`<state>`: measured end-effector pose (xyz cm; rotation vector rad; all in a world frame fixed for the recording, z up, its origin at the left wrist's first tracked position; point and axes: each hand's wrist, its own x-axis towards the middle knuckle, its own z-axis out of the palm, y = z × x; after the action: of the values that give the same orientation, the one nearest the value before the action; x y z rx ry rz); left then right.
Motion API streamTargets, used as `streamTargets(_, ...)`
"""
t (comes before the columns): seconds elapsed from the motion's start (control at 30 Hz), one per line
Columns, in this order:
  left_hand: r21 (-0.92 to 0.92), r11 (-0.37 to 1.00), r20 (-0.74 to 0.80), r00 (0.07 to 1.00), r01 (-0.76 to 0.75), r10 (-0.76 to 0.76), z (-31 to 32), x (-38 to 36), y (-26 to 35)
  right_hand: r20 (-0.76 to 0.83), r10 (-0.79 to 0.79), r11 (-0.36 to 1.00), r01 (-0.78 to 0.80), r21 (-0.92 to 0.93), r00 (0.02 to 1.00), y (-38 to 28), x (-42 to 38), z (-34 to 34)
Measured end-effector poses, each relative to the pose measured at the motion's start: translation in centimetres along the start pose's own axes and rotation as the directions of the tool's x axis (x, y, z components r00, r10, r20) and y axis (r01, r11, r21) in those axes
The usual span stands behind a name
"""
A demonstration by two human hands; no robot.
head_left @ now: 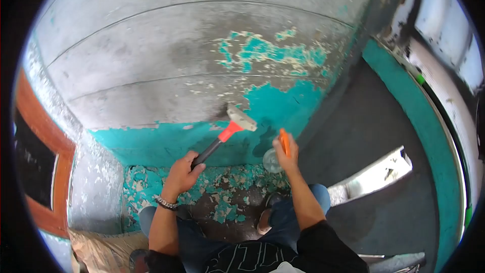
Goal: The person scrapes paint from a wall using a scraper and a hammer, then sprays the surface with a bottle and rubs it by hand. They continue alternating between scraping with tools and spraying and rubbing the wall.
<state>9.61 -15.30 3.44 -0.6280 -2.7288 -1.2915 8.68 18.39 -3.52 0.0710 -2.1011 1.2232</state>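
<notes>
My left hand [181, 176] is closed around the dark handle of a long scraper [209, 150] with a red neck and a pale metal head. The scraper's head is at the wall [151, 91], near the border between bare grey and turquoise paint; whether the blade touches cannot be told. In my right hand [289, 157] is a spray bottle [273, 161] with an orange top and a clear, round body, held close to the turquoise paint [288, 103]. A darker, wet-looking patch [264, 141] shows on the paint beside it.
Turquoise paint flakes [227, 207] cover the floor at the wall's foot, around my feet. A white channel-shaped piece [371, 177] lies at right on a dark surface. Brown paper-like sheeting [103, 250] is at lower left, below an orange-brown frame [63, 182].
</notes>
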Motion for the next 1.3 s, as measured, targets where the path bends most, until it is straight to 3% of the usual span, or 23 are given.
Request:
streamTargets(0.07,-0.094,0.994,-0.017,0.999,-0.047,0.046,-0.6,0.3,-0.2,0.092,0.043,0.994,-0.052,0.097,0.995,-1.9,-0.9,1.0)
streamTargets(0.17,-0.205,0.979,-0.071,0.997,0.008,-0.023,-1.9,0.1,-1.1,0.192,0.123,0.968,-0.161,0.195,0.974,-2.1,-1.5,2.5)
streamTargets(0.23,-0.188,0.98,-0.096,0.992,0.062,-0.081,-2.9,-0.1,-0.9,0.162,0.324,0.921,-0.35,0.171,0.932,-1.3,-2.0,3.5)
streamTargets(0.27,-0.179,0.98,-0.117,0.986,0.093,-0.115,-3.2,-0.2,-0.8,0.185,0.323,0.919,-0.354,0.174,0.928,-0.1,-2.2,4.4)
streamTargets(0.33,-0.2,0.972,-0.138,0.978,0.124,-0.153,-3.0,-0.6,-1.0,0.028,0.281,0.948,-0.282,0.144,0.959,3.4,-2.6,6.7)
streamTargets(0.37,-0.218,0.966,-0.138,0.976,0.139,-0.171,-2.8,-0.7,-1.0,0.047,0.275,0.949,-0.279,0.15,0.96,4.5,-3.1,7.2)
streamTargets(0.43,-0.215,0.97,-0.171,0.973,0.118,-0.156,-2.3,-1.0,-1.0,0.184,0.212,0.96,-0.169,-0.224,0.96,6.0,-4.6,7.6)
streamTargets(0.57,-0.136,0.99,-0.236,0.97,0.03,-0.061,-1.5,-1.4,-0.6,0.23,0.232,0.918,-0.135,-0.374,0.945,7.2,-7.9,8.2)
streamTargets(0.63,-0.093,0.995,-0.256,0.965,0.03,-0.053,-1.2,-1.6,-0.5,0.285,0.38,0.724,-0.091,-0.684,0.88,7.5,-10.1,8.7)
streamTargets(0.67,-0.053,0.998,-0.273,0.961,0.04,-0.053,-1.0,-1.5,-0.5,0.272,0.376,0.725,-0.098,-0.681,0.886,7.9,-11.2,9.0)
streamTargets(0.73,-0.034,0.999,-0.297,0.954,0.041,-0.049,-0.5,-1.5,-0.5,0.351,0.564,0.718,-0.233,-0.656,0.748,9.6,-14.1,9.5)
streamTargets(0.87,-0.013,1.0,-0.399,0.917,0.0,-0.005,0.5,-1.3,-0.6,0.401,0.464,0.794,-0.17,-0.583,0.79,11.8,-18.3,9.7)
streamTargets(0.93,-0.008,0.999,-0.419,0.907,-0.044,0.037,1.2,-0.9,-1.2,0.504,0.505,0.795,-0.15,-0.587,0.701,12.3,-18.9,9.6)
streamTargets(0.97,-0.005,0.996,-0.438,0.895,-0.088,0.077,1.4,-0.6,-1.3,0.503,0.503,0.796,-0.15,-0.586,0.703,12.5,-19.3,9.4)
streamTargets(1.07,0.027,0.998,-0.404,0.912,-0.064,0.069,1.6,-0.3,-0.5,0.544,0.567,0.795,-0.239,-0.558,0.618,11.5,-19.7,8.3)
streamTargets(1.13,0.053,0.994,-0.406,0.908,-0.091,0.105,2.2,0.0,-0.8,0.668,0.421,0.887,-0.124,-0.445,0.614,14.2,-21.3,7.9)
streamTargets(1.17,0.081,0.99,-0.411,0.9,-0.12,0.143,2.4,0.2,-0.8,0.667,0.424,0.885,-0.125,-0.449,0.613,14.8,-21.7,7.8)
streamTargets(1.23,0.059,0.991,-0.376,0.918,-0.117,0.13,2.5,0.5,-0.2,0.626,0.588,0.793,-0.214,-0.57,0.512,14.2,-20.9,7.4)
streamTargets(1.27,0.041,0.993,-0.339,0.933,-0.112,0.12,2.6,0.6,0.1,0.621,0.591,0.79,-0.213,-0.575,0.515,14.0,-20.5,7.1)
streamTargets(1.3,0.036,0.992,-0.339,0.933,-0.118,0.123,2.7,0.8,0.3,0.662,0.635,0.753,-0.128,-0.645,0.398,12.3,-19.4,7.0)
